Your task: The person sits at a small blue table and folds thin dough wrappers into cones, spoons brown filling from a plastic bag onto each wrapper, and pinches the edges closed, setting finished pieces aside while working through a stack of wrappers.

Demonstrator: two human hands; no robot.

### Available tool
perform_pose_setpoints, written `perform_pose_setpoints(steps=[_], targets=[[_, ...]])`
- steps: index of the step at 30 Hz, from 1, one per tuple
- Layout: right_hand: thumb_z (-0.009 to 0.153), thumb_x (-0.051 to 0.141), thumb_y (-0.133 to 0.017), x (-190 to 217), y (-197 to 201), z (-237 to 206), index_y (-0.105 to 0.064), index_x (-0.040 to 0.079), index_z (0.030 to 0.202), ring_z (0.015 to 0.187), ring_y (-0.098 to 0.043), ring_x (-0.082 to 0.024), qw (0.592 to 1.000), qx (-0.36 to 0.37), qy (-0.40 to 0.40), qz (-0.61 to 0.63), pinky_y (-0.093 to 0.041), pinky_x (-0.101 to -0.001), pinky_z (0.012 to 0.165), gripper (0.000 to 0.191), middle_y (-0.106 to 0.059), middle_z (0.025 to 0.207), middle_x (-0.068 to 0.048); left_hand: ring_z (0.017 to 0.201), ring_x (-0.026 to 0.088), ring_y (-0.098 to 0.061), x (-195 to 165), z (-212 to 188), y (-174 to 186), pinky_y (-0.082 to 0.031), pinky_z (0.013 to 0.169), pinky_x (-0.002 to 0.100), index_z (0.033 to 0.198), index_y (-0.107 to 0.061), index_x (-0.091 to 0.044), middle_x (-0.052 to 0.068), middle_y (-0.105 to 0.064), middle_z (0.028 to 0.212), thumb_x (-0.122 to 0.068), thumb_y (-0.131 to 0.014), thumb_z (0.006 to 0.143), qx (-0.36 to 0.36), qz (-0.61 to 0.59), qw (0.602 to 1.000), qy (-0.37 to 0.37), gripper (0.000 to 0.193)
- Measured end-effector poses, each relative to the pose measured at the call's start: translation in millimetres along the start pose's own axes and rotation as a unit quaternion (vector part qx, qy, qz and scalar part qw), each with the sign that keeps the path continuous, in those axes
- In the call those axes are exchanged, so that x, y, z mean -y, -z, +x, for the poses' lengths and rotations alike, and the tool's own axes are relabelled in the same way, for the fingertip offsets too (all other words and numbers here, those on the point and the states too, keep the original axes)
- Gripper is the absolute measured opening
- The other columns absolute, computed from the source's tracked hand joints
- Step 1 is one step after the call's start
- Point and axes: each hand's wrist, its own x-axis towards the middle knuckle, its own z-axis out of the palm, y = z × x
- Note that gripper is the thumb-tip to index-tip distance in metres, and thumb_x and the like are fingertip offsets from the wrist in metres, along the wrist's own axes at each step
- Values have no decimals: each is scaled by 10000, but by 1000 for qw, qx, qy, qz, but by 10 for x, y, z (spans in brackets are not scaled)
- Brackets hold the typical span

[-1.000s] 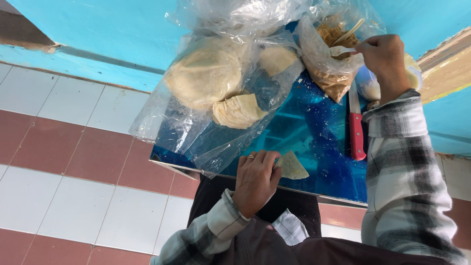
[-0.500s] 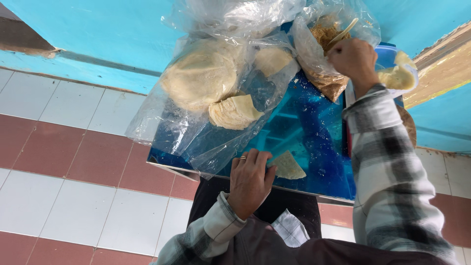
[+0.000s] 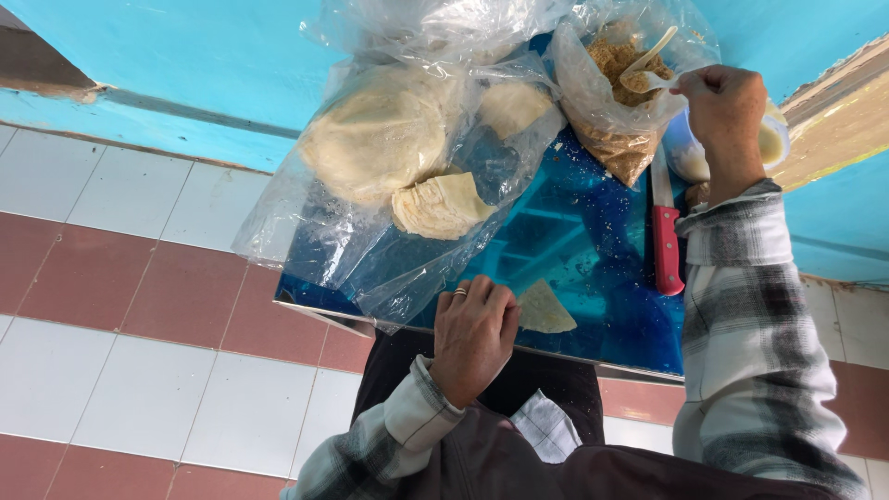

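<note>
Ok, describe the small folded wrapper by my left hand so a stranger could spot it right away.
Start at the blue tabletop and follow its near edge to the left hand. The folded wrapper lies under its fingertips: a single pale triangle, bare on the blue, unlike the stacks inside the clear plastic bag.

A single head-worn camera looks steeply down and close over the wearer's own lap onto a small blue bench (image 3: 593,250), tiled floor (image 3: 120,306) filling the 9 o'clock side and a turquoise wall (image 3: 185,56) running along 12 o'clock.
</note>
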Motion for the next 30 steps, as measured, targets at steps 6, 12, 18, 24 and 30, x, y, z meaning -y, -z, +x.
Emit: perform_pose_setpoints(steps=[6,12,18,24,30], targets=[[996,115,-734,-66,0,-20,-814,30,1028,628,-557,-40,999,-5,-9,32,-426,-251,564,121,-714,762,-30,806,242,-606,1,-6,-15,-414,716,414,860,-599,-103,46,-564,860,-131,-762,867,9,5,1000,1,166],[996,63,-717,-66,51,-30,-810,6,1049,687,-606,-19,998,3,31,48,-463,-223,597,121,-740,823,-20,796,243,-604,-4,-5,-15,-411,714,411,853,-600,-103,47,-563,855,-126,-768,859,0,7,1000,-1,170],[1000,66,-713,-9,102,-53,-813,1,1050,639,-529,-18,999,21,6,50,-395,-230,551,130,-688,763,-6,798,241,-604,-23,7,2,-408,710,413,855,-597,-102,46,-561,854,-121,-765,863,2,10,1000,-2,169],[1040,104,-742,44,117,-71,-792,-28,1052,612,-454,-7,992,22,-27,118,-339,-227,538,141,-613,714,44,805,242,-605,-18,5,4,-411,717,414,860,-597,-100,50,-563,863,-123,-764,858,-1,4,1000,-3,168],[1014,128,-742,391,241,-217,-782,-21,1017,580,-398,-12,973,42,-102,204,-272,-236,517,154,-576,705,53,809,241,-611,-19,8,12,-414,715,415,860,-595,-108,44,-574,864,-138,-764,861,5,5,1000,2,171]])
